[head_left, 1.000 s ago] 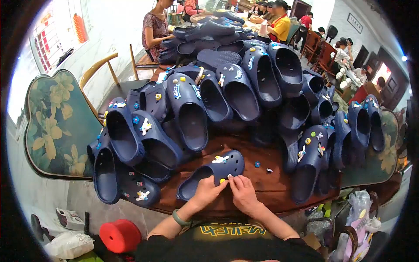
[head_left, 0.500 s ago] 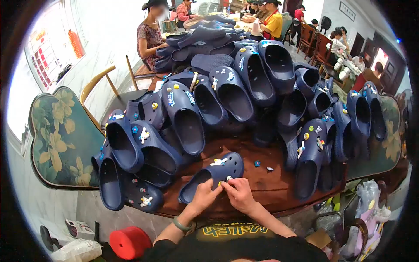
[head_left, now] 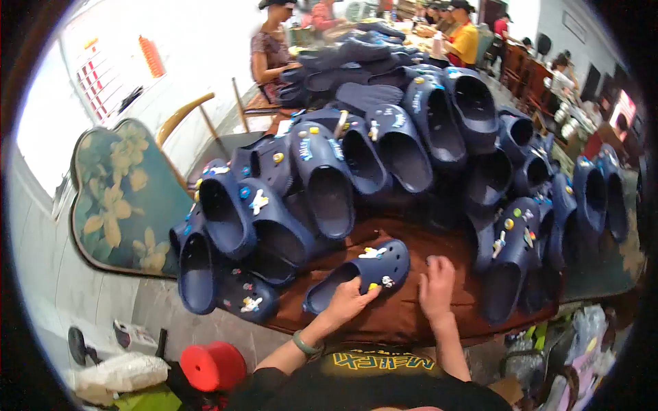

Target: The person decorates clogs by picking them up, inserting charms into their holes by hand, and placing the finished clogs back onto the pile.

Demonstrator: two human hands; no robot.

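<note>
A navy clog point(head_left: 394, 264) lies on the brown cloth in front of me, its toe pointing to the upper right. It carries a white figure charm point(head_left: 373, 253), a small black-and-white charm point(head_left: 388, 281) and a yellow charm point(head_left: 373, 287). My left hand point(head_left: 346, 301) grips the near side of the clog, its thumb by the yellow charm. To the right of the clog, my right hand point(head_left: 436, 288) is over the cloth, apart from the shoe. Its fingers are stretched forward and somewhat blurred; what lies under them is hidden.
Many navy clogs with charms, such as one clog point(head_left: 322, 185), are heaped behind the brown cloth point(head_left: 356, 240) and along both sides. A floral chair back point(head_left: 116, 198) stands left, a red spool point(head_left: 212, 366) below. Other people sit farther back, one person point(head_left: 273, 51) beside the heap.
My right hand has left the clog's charms and moved right, over where two loose charms lay. My left hand stays at the clog. The whole view has shifted.
</note>
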